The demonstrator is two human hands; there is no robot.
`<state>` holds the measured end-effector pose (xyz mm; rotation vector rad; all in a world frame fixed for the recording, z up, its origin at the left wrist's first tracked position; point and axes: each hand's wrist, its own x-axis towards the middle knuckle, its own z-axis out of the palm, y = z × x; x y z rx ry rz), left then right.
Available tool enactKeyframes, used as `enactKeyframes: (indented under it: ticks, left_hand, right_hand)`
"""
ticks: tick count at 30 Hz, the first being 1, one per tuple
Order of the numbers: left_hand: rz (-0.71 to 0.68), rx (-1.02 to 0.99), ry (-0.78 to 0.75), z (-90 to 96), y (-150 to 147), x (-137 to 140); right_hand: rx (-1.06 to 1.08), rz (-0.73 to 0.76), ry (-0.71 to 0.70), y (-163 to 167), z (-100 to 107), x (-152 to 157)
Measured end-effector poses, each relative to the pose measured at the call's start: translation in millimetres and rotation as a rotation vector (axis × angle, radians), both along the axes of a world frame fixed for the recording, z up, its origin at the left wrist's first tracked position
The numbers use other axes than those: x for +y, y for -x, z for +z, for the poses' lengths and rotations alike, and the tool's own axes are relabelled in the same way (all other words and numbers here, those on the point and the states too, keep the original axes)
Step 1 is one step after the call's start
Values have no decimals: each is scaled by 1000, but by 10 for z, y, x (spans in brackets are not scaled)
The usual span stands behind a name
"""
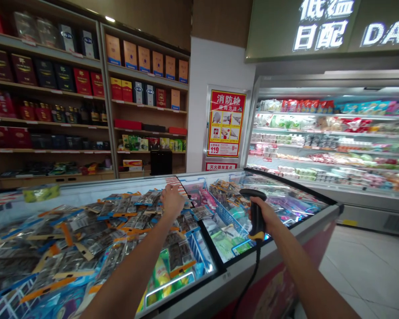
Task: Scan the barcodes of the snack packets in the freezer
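Grip of the right hand on a handheld scanner at a chest freezer. The right hand is closed around the upper handle of the black scanner, just below its head; the handle stands nearly upright, and its yellow-trimmed lower end projects below the grip. From that end a black cable hangs down across the front rim of the freezer. The scanner is above the right-hand section, in front of a blue basket holding packets.

The left hand reaches across the left section to its far side, fingers curled downward, well apart from the scanner. It lies at the far edge of a broad heap of dark packets with orange and blue edges; whether its fingers are closed on a packet cannot be told. Most of the heap extends to the left of this hand and nearer the viewer. Yellow-and-green packages lie in front, right of the left forearm.
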<state>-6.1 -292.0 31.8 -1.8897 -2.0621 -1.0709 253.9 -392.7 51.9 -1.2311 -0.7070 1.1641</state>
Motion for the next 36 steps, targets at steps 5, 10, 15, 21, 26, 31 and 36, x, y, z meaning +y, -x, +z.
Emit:
enactKeyframes:
  ticks: [5, 10, 15, 21, 26, 31, 36]
  left_hand:
    - [-366, 225, 7, -226, -475, -8]
    - [-537, 448, 237, -539, -711, 3]
    - [-256, 467, 226, -470, -373, 63]
    - [-150, 501, 243, -370, -58, 119]
    - [-117, 485, 295, -309, -151, 147]
    - [-281, 418, 183, -216, -650, 121]
    - [-532, 360, 176, -234, -1533, 150]
  right_hand:
    - [-3, 6, 23, -67, -46, 8]
    - [-10, 16, 8, -152, -58, -13]
    - [16, -39, 0, -229, 16, -101]
    - [24, -59, 19, -366, -8, -149]
    - [62, -51, -17, -559, -111, -125]
    - [64, -65, 4, -639, -95, -128]
    - [73, -91, 17, -664, -82, -61]
